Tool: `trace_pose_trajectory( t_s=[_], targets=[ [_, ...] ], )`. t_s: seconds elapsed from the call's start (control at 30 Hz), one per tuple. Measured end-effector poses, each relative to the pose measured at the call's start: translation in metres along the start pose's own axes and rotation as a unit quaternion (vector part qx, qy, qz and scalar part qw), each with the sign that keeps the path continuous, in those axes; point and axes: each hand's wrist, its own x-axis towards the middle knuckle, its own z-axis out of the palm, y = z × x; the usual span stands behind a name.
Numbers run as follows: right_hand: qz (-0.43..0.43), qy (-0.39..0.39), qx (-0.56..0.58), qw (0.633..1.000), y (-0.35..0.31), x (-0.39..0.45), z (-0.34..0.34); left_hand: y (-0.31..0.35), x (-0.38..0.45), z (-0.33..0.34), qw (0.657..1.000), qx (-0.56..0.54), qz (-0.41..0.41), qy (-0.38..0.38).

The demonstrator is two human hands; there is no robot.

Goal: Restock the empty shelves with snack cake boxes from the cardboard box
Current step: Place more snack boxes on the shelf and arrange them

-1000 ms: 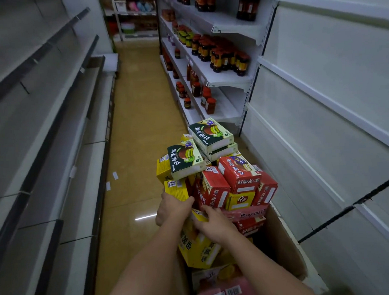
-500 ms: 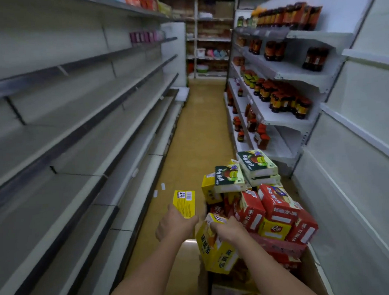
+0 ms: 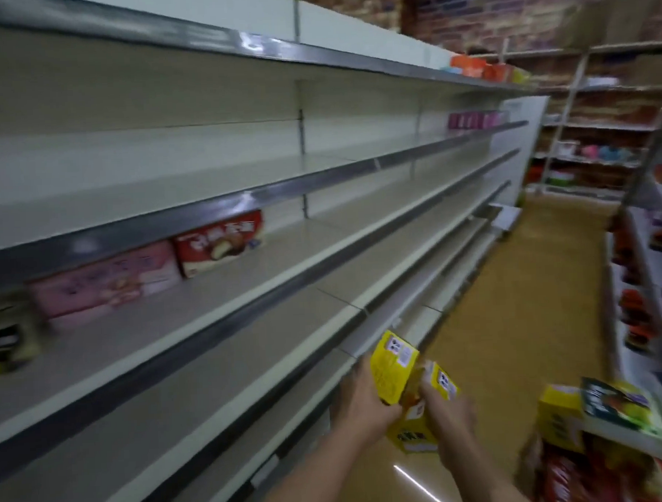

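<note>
Left hand (image 3: 360, 403) grips a yellow box (image 3: 392, 368) from its left side, fingers curled round the lower edge; box upright, tilted a little right, barcode label on top. Right hand (image 3: 448, 416) grips a second yellow box (image 3: 415, 433), which sits just below and right of the first, touching it. How many fingers wrap it: cannot tell, motion blur.

Both hands at 6 o'clock, in front of the lower shelves (image 3: 221, 373) on the left, which run off toward 1 o'clock.

Middle shelf, 9 o'clock: red box (image 3: 220, 243) with cake picture, pink box (image 3: 105, 285) beside it on its left, both heavily smeared; print unreadable. A dark box (image 3: 7, 342) is cut off by the left edge.

At 4 o'clock: pile of boxes (image 3: 610, 424), yellow, dark green and red, cropped by the bottom and right edges. The cardboard box under them is barely visible, outline lost in blur.

Far shelves at 2 o'clock: blurred goods, not identifiable.
</note>
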Motion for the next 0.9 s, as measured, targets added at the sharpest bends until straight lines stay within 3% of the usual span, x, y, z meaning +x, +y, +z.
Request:
trace_pose_trajectory(
  t_s=[0.17,0.3,0.43,0.57,0.67,0.73,0.9],
  targets=[
    [-0.047,-0.087,0.072,0.992,-0.037,-0.071,0.083,-0.054,-0.013,-0.070,0.991,0.049,0.063,0.109],
    [-0.050,-0.180,0.101,0.977,-0.048,-0.116,0.137,-0.087,-0.024,-0.131,0.965,-0.070,-0.022,0.252],
    [-0.075,-0.264,0.117,0.954,-0.049,-0.148,0.183,-0.119,-0.040,-0.175,0.904,-0.194,-0.121,0.362],
    [-0.106,-0.349,0.115,0.924,-0.056,-0.182,0.215,-0.133,-0.069,-0.206,0.813,-0.402,-0.260,0.333],
    [-0.131,-0.426,0.097,0.890,-0.061,-0.202,0.238,-0.136,-0.101,-0.221,0.740,-0.571,-0.265,0.237],
    [-0.158,-0.463,0.079,0.868,-0.065,-0.216,0.246,-0.139,-0.113,-0.225,0.733,-0.586,-0.276,0.210],
    [-0.178,-0.491,0.078,0.849,-0.065,-0.235,0.254,-0.135,-0.136,-0.246,0.706,-0.607,-0.264,0.252]
  ],
)
